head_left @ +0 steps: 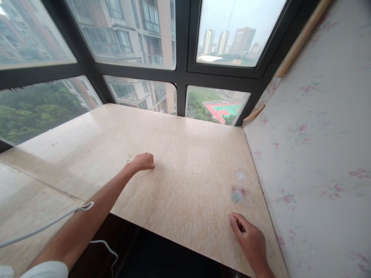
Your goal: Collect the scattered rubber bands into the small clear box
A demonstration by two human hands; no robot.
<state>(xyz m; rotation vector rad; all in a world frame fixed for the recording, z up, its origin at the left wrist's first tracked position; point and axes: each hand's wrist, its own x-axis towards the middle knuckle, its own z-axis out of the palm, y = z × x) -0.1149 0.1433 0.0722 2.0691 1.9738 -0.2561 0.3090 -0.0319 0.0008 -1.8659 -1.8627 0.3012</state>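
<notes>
Right hand (251,237) sits low at the near bench (179,185) edge, back up, fingers half curled with tips on the surface. I cannot tell if it pinches anything. Just beyond it, not touching, is a small clear box (240,194), open-topped, with a few thin coloured rings (236,197) inside (green and pinkish, too small to count). A clear lid (242,175) lies flat just behind the box, apart from it. Left hand (143,161) is stretched far out to mid-bench, closed in a loose fist with knuckles down; whatever may be inside the fist is hidden. Just left of that fist, near but not touching, are two tiny pale rings (129,156), side by side and flat on the bench. Judging from how things lie: lid off, two rings out and well apart from the box, several more in the box, so early to midway at most. The rings look like thin light loops, easy to lose against the marbled beige top. Further out, a white cable (58,220) loops over the left forearm, with a white sleeve (46,269) at the bottom edge. A floral-papered wall (319,135) stands on the right, and dark-framed windows (139,34) behind show towers and a sports court.
</notes>
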